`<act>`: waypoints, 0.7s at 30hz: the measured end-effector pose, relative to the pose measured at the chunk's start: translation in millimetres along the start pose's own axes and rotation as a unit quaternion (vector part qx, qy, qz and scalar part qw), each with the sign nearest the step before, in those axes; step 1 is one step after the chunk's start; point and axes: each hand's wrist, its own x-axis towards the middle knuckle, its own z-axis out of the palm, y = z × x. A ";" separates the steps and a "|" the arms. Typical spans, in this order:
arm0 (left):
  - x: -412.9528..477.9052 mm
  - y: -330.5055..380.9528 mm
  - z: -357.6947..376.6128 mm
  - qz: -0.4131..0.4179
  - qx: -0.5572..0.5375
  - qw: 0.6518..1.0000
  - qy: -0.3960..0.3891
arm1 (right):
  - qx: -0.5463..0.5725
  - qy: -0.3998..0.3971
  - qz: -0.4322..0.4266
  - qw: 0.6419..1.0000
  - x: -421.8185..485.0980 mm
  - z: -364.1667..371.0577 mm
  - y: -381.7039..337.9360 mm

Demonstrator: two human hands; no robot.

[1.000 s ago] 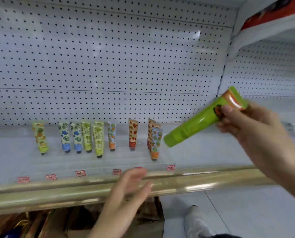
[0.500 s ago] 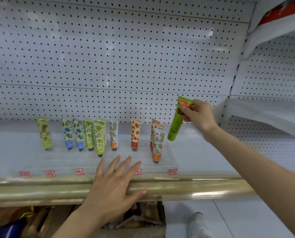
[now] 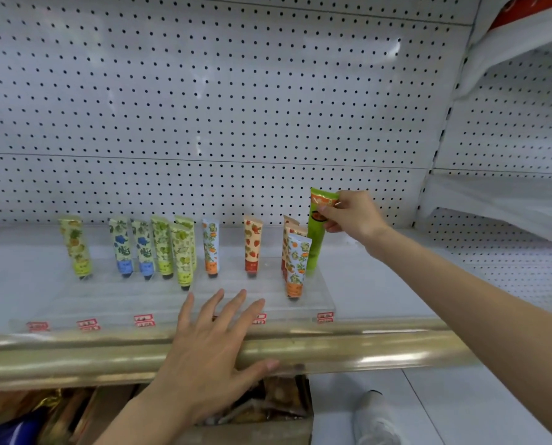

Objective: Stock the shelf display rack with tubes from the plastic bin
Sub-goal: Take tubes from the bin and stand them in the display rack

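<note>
Two bare hands work at a white metal shelf (image 3: 380, 284) backed by white pegboard (image 3: 236, 107). The right hand (image 3: 351, 216) pinches a bright green plastic tube with an orange crimped top (image 3: 316, 242), thumb and fingertips closed on that flat upper end. This tube hangs nearly upright, cap down, at the back right corner of a clear acrylic display rack (image 3: 316, 303). It sits just behind a white tube printed with orange blossoms (image 3: 297, 264). Whether its cap has reached the rack cannot be told.

The left hand (image 3: 210, 351) lies on the gold-coloured rail (image 3: 380, 345) along the shelf's front edge. Its fingers are straight and spread, holding nothing, with the tips reaching over the rack's front edge.

Roughly ten slim patterned tubes stand cap-down along the rack's back edge, among them a strawberry-printed tube (image 3: 252, 248) near the middle. Red price tags (image 3: 144, 320) line the rack's front edge.

Such a tube is probably light and soft-walled, so squeezing the middle would dent it. The stiff crimped seam seems the safest place to hold. Its narrow cap gives little footing, so a crooked landing could tip the close neighbours. No plastic bin is identifiable in view.
</note>
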 end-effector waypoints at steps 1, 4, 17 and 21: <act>-0.3 0.6 -1.1 -0.002 -0.002 1.000 -0.002 | -0.009 -0.004 0.008 1.000 0.0 1.6 0.6; -0.5 0.8 -1.9 -0.003 -0.012 1.000 -0.007 | -0.029 -0.001 0.013 0.999 0.3 4.9 1.1; 1.3 0.6 2.3 -0.004 -0.023 1.000 0.000 | -0.088 -0.068 0.008 0.994 6.4 4.5 -10.3; 2.7 1.6 0.1 -0.003 -0.041 0.999 -0.010 | -0.100 -0.082 0.008 0.992 8.4 2.9 -11.8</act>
